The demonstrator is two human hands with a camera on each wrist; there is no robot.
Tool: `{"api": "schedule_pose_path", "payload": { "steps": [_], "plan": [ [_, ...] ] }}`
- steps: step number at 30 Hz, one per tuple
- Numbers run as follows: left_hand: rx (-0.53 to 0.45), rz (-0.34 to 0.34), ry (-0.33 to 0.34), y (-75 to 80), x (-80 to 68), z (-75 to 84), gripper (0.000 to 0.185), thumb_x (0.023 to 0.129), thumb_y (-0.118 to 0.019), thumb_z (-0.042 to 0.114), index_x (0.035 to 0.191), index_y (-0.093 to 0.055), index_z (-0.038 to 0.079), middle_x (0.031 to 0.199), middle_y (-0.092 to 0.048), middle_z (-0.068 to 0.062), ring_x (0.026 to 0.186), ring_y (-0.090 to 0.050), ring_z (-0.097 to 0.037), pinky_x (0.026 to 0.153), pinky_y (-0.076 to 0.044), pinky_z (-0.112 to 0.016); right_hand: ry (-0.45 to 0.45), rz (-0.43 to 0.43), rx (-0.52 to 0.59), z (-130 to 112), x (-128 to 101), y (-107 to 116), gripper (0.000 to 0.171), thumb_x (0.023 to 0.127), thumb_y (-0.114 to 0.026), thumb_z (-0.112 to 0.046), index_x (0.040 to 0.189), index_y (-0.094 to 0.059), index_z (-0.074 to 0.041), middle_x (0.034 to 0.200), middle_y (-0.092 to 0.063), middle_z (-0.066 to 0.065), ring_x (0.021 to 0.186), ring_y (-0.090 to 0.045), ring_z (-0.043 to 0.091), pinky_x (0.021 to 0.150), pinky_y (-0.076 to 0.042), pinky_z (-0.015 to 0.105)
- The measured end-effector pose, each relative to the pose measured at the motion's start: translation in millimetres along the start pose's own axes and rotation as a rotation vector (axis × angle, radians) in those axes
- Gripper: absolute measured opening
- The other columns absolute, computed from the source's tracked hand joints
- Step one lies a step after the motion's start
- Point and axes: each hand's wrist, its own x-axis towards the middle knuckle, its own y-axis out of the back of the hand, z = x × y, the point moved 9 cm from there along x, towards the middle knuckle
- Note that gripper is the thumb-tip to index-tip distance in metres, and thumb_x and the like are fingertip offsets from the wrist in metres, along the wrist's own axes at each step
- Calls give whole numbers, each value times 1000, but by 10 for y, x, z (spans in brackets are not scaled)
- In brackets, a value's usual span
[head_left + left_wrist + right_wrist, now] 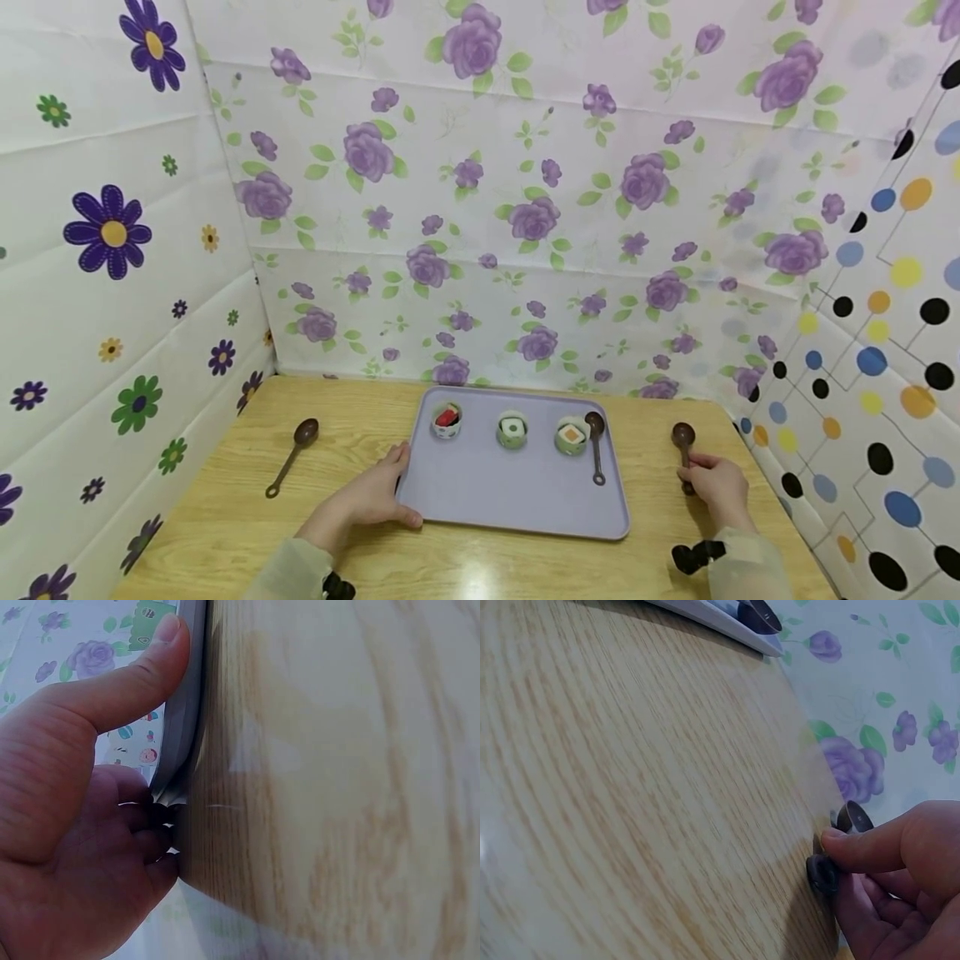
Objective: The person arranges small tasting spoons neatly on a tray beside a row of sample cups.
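We are gripping the lavender tray (517, 492) at its left edge with our left hand (375, 498) (steadying it, apparently), while our right hand's (716, 486) fingers (870, 844) are pinching the brown spoon (684, 450) right of it.

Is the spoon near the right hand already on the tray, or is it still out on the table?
Out: the spoon lies on the wooden table, right of the tray; the right hand pinches its handle.
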Motion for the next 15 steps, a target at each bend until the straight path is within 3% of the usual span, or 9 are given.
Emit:
{"api": "schedule_pose_path", "payload": {
  "steps": [6,15],
  "plan": [
    [6,-3,2,-18,10,-7,132,73,-100,41,164,-22,-13,173,-14,-32,159,-16,-51,126,-22,-63,-23,3,-32,41,0,8,42,90,-84,-19,126,-77,2,95,-79,7,101,-66,35,71,-49,29],
    [10,12,3,-7,3,-15,131,72,-101,39,164,-23,-13,173,-15,-33,159,-16,-51,127,-21,-62,-31,-9,-28,44,-5,-9,40,92,-83,-20,125,-77,2,92,-78,6,92,-66,29,68,-49,31]
  ]
}}
